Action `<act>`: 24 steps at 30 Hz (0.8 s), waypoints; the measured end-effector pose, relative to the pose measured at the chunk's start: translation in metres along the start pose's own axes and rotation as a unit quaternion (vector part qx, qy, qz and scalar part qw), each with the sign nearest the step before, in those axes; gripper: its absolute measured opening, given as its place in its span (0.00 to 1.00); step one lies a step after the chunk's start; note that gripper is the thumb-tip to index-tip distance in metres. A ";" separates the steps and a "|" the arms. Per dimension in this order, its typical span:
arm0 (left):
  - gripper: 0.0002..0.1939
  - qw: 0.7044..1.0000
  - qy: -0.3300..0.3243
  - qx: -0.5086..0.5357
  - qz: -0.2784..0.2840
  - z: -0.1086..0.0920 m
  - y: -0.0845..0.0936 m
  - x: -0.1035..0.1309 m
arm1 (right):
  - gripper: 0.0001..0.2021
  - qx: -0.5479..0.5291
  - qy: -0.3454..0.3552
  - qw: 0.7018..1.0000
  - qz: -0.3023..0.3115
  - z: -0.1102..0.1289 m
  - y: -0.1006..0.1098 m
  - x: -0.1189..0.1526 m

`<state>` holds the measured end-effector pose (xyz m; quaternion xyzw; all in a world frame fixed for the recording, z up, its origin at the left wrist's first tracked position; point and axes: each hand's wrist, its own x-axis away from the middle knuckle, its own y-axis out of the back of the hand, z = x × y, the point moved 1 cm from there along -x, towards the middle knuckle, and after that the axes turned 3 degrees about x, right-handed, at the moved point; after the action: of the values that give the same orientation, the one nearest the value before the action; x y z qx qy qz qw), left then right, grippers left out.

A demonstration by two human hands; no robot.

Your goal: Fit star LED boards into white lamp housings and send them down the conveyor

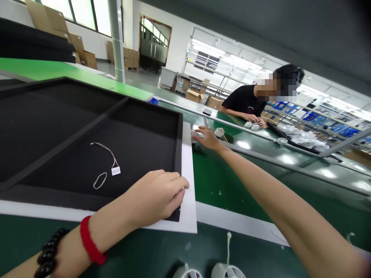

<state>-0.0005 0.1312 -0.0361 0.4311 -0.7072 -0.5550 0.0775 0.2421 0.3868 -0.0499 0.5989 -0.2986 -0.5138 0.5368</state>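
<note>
My left hand (162, 197), with a red band and black beads at its wrist, is closed over the right edge of the black tray (179, 135). What its fingers pinch is mostly hidden; only a small light bit shows at the fingertips. My right hand (207, 138) reaches forward beyond the white board (188, 162), its fingers around a small clear-white part (194, 136). Inside the tray lie a white connector block (115, 170) with thin wires and a pale rubber band (100, 180).
Two white round fan-like parts (227, 271) (188, 272) stand at the bottom edge. Another white part (219, 132) sits beyond my right hand. Across the green bench, a person in black (246, 98) handles white parts near a pile of them (304, 137). A metal rail (275, 162) crosses the bench.
</note>
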 end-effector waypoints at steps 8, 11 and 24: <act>0.06 0.999 0.026 0.029 0.016 -0.002 0.005 -0.001 | 0.14 -0.040 -0.022 0.998 0.032 0.041 0.060 0.042; 0.06 0.997 0.037 0.063 -0.004 -0.004 0.008 0.000 | 0.11 -0.059 -0.001 0.998 0.035 0.057 0.101 0.082; 0.44 0.929 -0.008 0.357 -0.098 -0.086 0.026 0.002 | 0.12 -0.200 0.121 0.954 -0.189 0.168 0.207 0.272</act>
<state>0.0351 0.0684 0.0170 0.4931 -0.8133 -0.2743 -0.1419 0.2053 0.0320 0.0837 0.5830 -0.0035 -0.5786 0.5704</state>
